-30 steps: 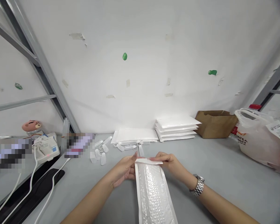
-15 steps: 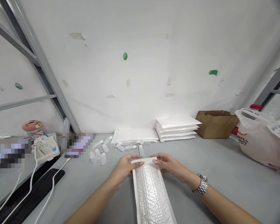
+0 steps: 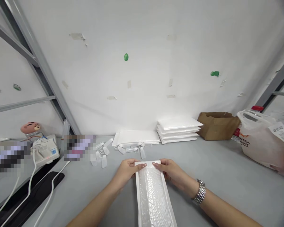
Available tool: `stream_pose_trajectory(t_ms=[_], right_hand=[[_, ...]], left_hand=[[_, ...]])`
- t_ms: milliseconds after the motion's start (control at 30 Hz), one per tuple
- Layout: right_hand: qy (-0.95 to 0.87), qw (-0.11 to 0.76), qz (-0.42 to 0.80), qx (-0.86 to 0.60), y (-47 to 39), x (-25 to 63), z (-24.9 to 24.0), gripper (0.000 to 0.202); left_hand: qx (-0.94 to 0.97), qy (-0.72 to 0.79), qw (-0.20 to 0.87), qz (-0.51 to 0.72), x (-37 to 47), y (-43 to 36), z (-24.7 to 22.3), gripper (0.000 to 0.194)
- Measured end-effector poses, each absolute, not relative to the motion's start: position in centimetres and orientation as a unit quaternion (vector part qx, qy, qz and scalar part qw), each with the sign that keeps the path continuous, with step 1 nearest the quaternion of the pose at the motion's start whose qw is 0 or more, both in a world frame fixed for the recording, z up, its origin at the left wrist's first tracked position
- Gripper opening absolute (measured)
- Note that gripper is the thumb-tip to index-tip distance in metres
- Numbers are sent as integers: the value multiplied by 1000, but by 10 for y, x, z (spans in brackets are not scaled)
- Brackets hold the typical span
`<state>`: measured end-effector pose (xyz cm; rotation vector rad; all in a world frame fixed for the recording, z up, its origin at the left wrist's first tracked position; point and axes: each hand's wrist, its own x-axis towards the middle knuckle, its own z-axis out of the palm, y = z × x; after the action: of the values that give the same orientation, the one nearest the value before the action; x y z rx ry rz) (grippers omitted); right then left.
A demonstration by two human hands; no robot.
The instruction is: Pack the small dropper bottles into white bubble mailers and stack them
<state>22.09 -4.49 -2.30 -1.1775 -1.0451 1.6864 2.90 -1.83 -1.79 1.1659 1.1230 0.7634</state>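
A white bubble mailer (image 3: 153,198) stretches from the lower middle of the view down past the bottom edge. My left hand (image 3: 129,169) grips its far left corner, thumb on top and fingers underneath. At the far right corner my right hand (image 3: 170,170) pinches it the same way, with a metal watch (image 3: 199,191) on that wrist. Beyond my hands lie several white tags (image 3: 104,161) and a flat white mailer pile (image 3: 137,136). To its right rises a taller stack of white mailers (image 3: 178,129).
A brown box (image 3: 216,128) and a filled plastic bag (image 3: 262,145) stand at the right. On the left are a power strip (image 3: 46,150), a blurred-out device (image 3: 78,147), white cables (image 3: 52,189) and a black tray (image 3: 38,195). A wall closes the back of the grey table (image 3: 227,176).
My right hand has shifted slightly left and its thumb lies nearer the left thumb. The mailer's top edge sits a little lower. Both hands keep their hold.
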Motion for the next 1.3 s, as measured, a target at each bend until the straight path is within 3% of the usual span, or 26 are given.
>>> stream_pose_trajectory(t_ms=[167,267,333,400,467,633,733,933,1133,1300], right_hand=[[-429,581,476,-502,-34,259,20,32],[-400,726,217,-515,-37,293,72,28],[-368,787,-34,-493,-40,309,102,23],[-344,780,-270,-448,-37,317,119,21],[-397,709,-383,-439,-25,319,118,21],[-712,413,-339,-455,35,311,57,34],[-763,334,-312,-456,64,302,13,37],[-720,349,-298,-521,86,298,-22,38],[-756,329,-266,-499,82,310,-9,35],[-758,329,-261,-499,67,317,-1,50]], left_hand=[[430,478,657,394,22,-12,-11,45],[396,485,667,403,19,-8,-11,37],[392,485,676,392,19,-8,-13,34],[404,475,683,381,21,-9,-14,34],[419,469,682,374,22,-10,-15,34],[430,474,676,366,23,-13,-17,36],[434,460,688,356,22,-13,-21,36],[445,448,695,345,21,-12,-21,35],[453,444,693,342,21,-14,-21,36],[449,439,698,344,20,-14,-20,35]])
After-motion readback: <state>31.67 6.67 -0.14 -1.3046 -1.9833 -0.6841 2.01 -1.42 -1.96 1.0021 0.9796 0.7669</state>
